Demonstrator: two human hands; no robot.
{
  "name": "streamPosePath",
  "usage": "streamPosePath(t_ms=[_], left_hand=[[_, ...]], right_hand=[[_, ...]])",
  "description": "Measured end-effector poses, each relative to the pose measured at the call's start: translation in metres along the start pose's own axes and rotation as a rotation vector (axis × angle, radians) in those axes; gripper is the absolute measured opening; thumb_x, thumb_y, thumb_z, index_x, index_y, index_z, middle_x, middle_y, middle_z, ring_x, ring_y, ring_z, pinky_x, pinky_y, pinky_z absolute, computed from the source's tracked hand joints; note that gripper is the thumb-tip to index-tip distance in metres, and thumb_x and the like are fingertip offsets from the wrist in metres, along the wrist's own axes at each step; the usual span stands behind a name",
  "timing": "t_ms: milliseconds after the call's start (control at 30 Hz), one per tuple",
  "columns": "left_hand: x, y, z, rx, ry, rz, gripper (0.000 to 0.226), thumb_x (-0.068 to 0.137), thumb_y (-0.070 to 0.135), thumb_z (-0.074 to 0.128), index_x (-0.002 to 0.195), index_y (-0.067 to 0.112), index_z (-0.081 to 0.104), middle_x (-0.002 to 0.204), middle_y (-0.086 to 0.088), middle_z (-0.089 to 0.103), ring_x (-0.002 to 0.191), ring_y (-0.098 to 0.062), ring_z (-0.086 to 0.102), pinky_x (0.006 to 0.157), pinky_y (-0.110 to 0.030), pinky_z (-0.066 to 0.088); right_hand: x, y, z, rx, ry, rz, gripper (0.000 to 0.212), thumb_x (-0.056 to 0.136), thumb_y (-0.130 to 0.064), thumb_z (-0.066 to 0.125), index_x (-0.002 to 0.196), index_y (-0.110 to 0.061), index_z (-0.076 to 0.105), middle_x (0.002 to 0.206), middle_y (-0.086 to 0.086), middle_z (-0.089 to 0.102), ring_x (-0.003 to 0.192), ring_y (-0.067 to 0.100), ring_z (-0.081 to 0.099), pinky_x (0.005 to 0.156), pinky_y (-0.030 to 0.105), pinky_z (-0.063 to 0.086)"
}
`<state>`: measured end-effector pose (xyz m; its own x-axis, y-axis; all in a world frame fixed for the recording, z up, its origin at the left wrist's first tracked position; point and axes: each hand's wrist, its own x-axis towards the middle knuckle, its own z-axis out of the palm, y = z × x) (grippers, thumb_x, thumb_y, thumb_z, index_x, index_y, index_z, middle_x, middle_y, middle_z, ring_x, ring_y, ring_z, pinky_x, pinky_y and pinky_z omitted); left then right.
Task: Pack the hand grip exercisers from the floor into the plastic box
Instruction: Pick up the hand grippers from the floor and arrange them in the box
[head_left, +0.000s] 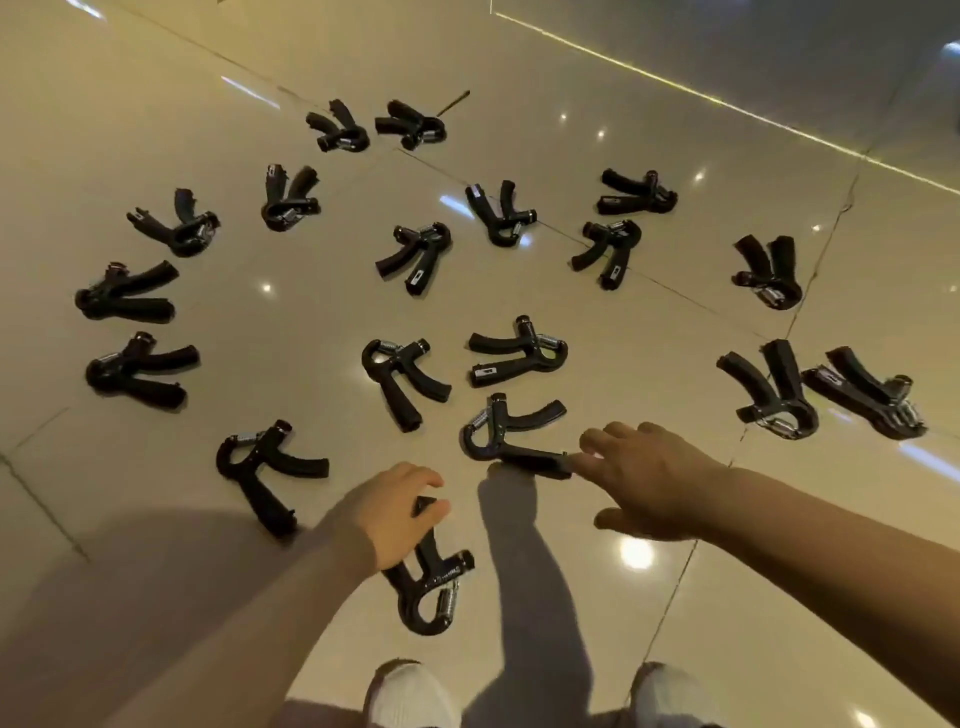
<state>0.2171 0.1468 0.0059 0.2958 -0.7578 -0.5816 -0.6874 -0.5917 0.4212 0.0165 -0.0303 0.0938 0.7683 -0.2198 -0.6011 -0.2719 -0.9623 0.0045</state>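
Observation:
Several black hand grip exercisers with metal springs lie scattered over the glossy beige tiled floor (571, 597). My left hand (395, 514) grips the handles of one exerciser (431, 587), whose spring end points toward me. My right hand (644, 478) reaches with straight, spread fingers; its fingertips touch the lower handle end of another exerciser (504, 436) lying on the floor. Just beyond that one lie two more exercisers (519, 353) (400, 379). The plastic box is not in view.
My two feet in white socks (410, 696) (670, 696) stand at the bottom edge. More exercisers lie at the left (260, 467) (135, 369) and right (774, 395) (867, 395). A wall base with a bright strip (727, 101) runs along the top right.

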Motion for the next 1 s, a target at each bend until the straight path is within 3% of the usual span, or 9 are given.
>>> streamPosePath(t_ms=[100,200,333,433,567,667,800,900,1000], left_hand=[[0.029,-0.021,0.031,0.091,0.075,-0.001,0.046,0.095,0.047,0.042,0.138,0.032,0.038,0.148,0.009,0.029,0.134,-0.011,0.031,0.110,-0.024,0.019],[0.036,-0.028,0.053,0.145,0.108,0.016,0.053,0.095,0.046,0.043,0.144,0.030,0.030,0.155,0.007,0.013,0.141,-0.012,0.015,0.108,-0.019,0.003],[0.032,-0.038,0.062,0.254,0.024,0.068,0.060,0.097,0.047,0.037,0.148,0.034,0.010,0.156,0.007,-0.016,0.144,-0.015,-0.009,0.104,-0.021,-0.011],[0.031,-0.045,0.064,0.268,0.116,0.112,0.058,0.096,0.052,0.031,0.148,0.033,0.016,0.156,0.008,-0.010,0.144,-0.016,0.001,0.105,-0.021,-0.007],[0.027,-0.046,0.071,0.262,0.130,0.103,0.075,0.081,0.063,0.009,0.147,0.031,0.023,0.157,0.006,0.003,0.142,-0.014,0.008,0.108,-0.025,0.006],[0.022,-0.051,0.076,0.295,0.162,0.053,0.068,0.086,0.058,0.018,0.145,0.027,0.032,0.155,-0.001,0.021,0.138,-0.022,0.027,0.108,-0.037,0.024],[0.014,-0.054,0.089,0.296,0.222,-0.084,0.057,0.092,0.055,0.025,0.140,0.024,0.035,0.141,-0.016,0.045,0.124,-0.037,0.047,0.092,-0.051,0.044],[0.011,-0.046,0.097,0.148,0.308,-0.276,0.064,0.090,0.057,0.025,0.142,0.021,0.032,0.143,-0.022,0.039,0.131,-0.041,0.038,0.094,-0.058,0.040],[0.019,-0.030,0.100,-0.036,0.238,-0.437,0.068,0.092,0.061,0.020,0.150,0.027,0.007,0.158,-0.011,-0.001,0.144,-0.030,-0.002,0.111,-0.057,0.015]], right_hand=[[0.050,0.023,0.034,0.045,0.049,0.051,0.075,0.088,-0.054,0.051,0.147,-0.026,0.014,0.151,0.006,0.022,0.133,0.026,0.029,0.104,0.038,0.036],[0.091,0.029,0.055,0.126,0.137,0.083,0.086,0.082,-0.057,0.059,0.147,-0.025,0.012,0.151,0.005,0.021,0.137,0.026,0.022,0.109,0.042,0.030],[0.120,0.026,0.072,0.252,0.171,0.138,0.088,0.077,-0.052,0.066,0.145,-0.021,0.020,0.150,0.002,0.026,0.138,0.025,0.021,0.110,0.044,0.028],[0.126,0.027,0.086,0.239,0.198,0.141,0.083,0.075,-0.052,0.065,0.142,-0.023,0.026,0.147,-0.002,0.030,0.137,0.023,0.022,0.106,0.045,0.032],[0.128,0.025,0.093,0.331,0.259,0.143,0.080,0.072,-0.048,0.067,0.139,-0.019,0.033,0.142,0.001,0.036,0.133,0.026,0.025,0.093,0.046,0.045],[0.128,0.024,0.098,0.355,0.287,0.151,0.078,0.074,-0.042,0.067,0.139,-0.017,0.034,0.142,0.003,0.036,0.134,0.028,0.023,0.091,0.048,0.047],[0.125,0.023,0.102,0.322,0.271,0.155,0.080,0.074,-0.044,0.067,0.140,-0.017,0.033,0.142,0.005,0.037,0.132,0.030,0.025,0.095,0.046,0.045],[0.120,0.020,0.109,0.325,0.277,0.162,0.081,0.072,-0.044,0.068,0.140,-0.014,0.034,0.141,0.008,0.038,0.131,0.032,0.027,0.093,0.047,0.046],[0.117,0.018,0.115,0.367,0.303,0.173,0.084,0.070,-0.042,0.072,0.139,-0.012,0.036,0.140,0.010,0.040,0.131,0.034,0.028,0.090,0.049,0.048]])
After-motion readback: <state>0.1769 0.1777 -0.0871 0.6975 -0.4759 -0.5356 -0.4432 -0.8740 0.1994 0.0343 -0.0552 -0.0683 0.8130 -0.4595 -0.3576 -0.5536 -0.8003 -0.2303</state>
